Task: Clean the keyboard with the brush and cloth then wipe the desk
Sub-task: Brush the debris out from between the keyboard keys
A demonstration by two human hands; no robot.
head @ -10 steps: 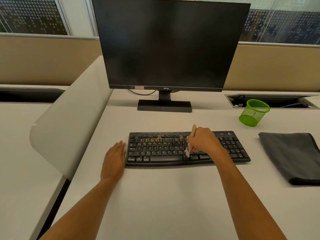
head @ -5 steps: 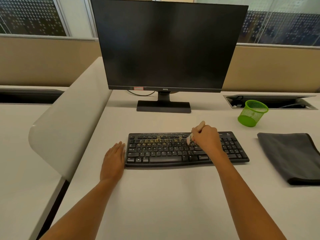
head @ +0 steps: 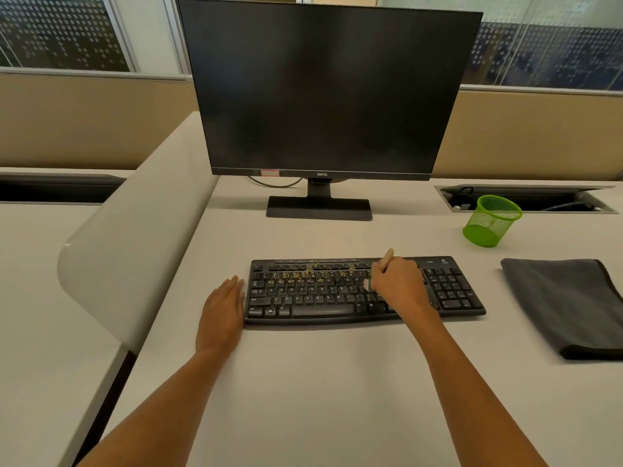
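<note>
With the left hand (head: 222, 306) flat, fingers straight, at the left end of the black plastic keyboard (head: 323, 293) and the right hand (head: 399, 286), fingers clamped on the wooden-handled brush (head: 387, 256), over its right-centre keys, sweep lightly through the yellowish crumbs (head: 303, 274) on its upper rows.

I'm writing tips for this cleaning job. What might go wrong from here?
1. The crumbs sit along the keyboard's upper rows; the brush in the right hand may push them down between keys instead of off.
2. Swept crumbs may scatter onto the desk or the cloth lying to the right.
3. The left hand lies flat beside the keyboard, not gripping it, so it might slide.
</note>
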